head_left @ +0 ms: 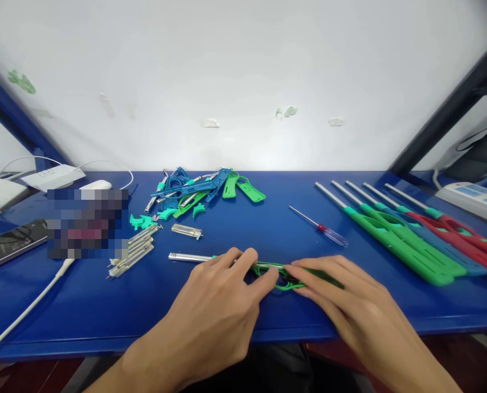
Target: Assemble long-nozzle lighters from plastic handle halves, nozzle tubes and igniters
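A green utility lighter body point(290, 285) lies near the table's front edge, its silver metal tube point(190, 257) pointing left. My left hand point(227, 295) grips it where tube and body meet, with thumb and fingers pressed on the green frame. At the handle end, my right hand point(341, 295) pinches it between thumb and fingers. Its inner parts are mostly hidden under my fingers. Just beyond my left hand lies a clear fuel tank point(186, 231). A screwdriver point(320, 227) with a red and clear handle rests behind my right hand.
Several complete lighters point(407, 240) in green, blue and red line the right side. Blue and green casing parts point(194, 188) are heaped at the back, near teal triggers point(143, 221) and more clear tanks point(134, 248). A phone point(14, 244) and white cable point(34, 308) occupy the left.
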`<state>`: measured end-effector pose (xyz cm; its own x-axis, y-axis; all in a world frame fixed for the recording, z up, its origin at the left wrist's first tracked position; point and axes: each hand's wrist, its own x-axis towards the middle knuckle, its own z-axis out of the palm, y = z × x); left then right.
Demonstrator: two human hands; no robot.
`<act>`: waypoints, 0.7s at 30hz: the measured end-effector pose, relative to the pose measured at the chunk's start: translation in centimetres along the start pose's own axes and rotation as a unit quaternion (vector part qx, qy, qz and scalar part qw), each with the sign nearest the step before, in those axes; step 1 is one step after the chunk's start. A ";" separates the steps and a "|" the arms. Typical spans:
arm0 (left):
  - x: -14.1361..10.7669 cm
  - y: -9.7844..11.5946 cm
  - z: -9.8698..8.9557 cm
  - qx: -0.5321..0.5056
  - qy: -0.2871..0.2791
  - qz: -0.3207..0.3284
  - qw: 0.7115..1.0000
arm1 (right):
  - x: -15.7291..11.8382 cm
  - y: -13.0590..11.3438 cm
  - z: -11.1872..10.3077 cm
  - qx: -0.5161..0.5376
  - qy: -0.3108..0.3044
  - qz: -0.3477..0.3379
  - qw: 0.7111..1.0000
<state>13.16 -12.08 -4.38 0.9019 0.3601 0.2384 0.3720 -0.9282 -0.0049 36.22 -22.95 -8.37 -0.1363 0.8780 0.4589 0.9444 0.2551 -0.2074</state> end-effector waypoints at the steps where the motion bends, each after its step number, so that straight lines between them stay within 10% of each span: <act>1: 0.0 0.0 0.0 0.000 0.002 -0.001 1.000 | 0.0 0.0 0.0 0.000 0.002 -0.001 1.000; 21: 0.1 -0.1 -0.1 -0.010 0.008 -0.003 1.000 | 0.0 -0.1 0.0 -0.004 0.036 -0.036 0.999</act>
<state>13.17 -12.01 -4.26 0.8959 0.3648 0.2537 0.3732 -0.9276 0.0158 36.11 -22.97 -8.31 -0.1828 0.8257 0.5336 0.9352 0.3135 -0.1648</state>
